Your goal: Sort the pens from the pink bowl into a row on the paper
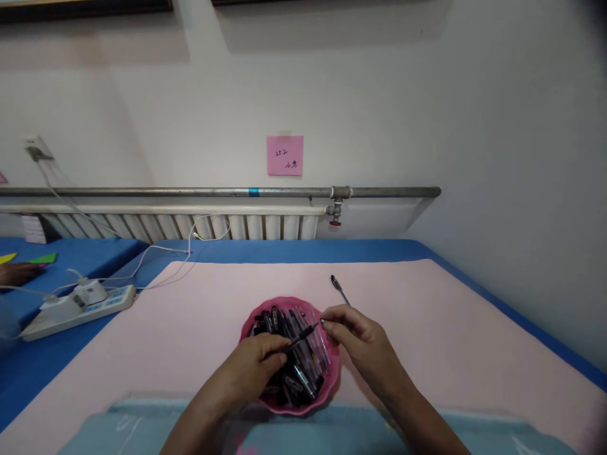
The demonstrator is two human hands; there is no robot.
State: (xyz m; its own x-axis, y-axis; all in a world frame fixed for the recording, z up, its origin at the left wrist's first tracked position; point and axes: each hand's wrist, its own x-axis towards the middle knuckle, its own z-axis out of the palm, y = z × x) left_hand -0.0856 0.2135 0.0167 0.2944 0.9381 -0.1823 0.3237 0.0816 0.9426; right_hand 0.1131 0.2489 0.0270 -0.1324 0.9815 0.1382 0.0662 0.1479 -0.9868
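Observation:
Pinched between thumb and fingers, a pen with a black grip (302, 336) points up and to the right from my left hand (253, 370). My right hand (365, 344) closes its thumb and index finger on a small piece at the pen's tip end; whether that piece is joined to the pen I cannot tell. Both hands are over a pink scalloped basket (333, 387). Black caps and clear pen barrels (303, 373) fill it. Beyond my right hand lies a capped black pen (339, 289), partly hidden by the hand.
Pink paper (455, 341) covers the blue table (303, 250). A white power strip (80, 316) with plugs and cables lies at left, near another person's hand (21, 273). Behind stand a radiator (256, 226) and a pipe with a red-handled valve (336, 212).

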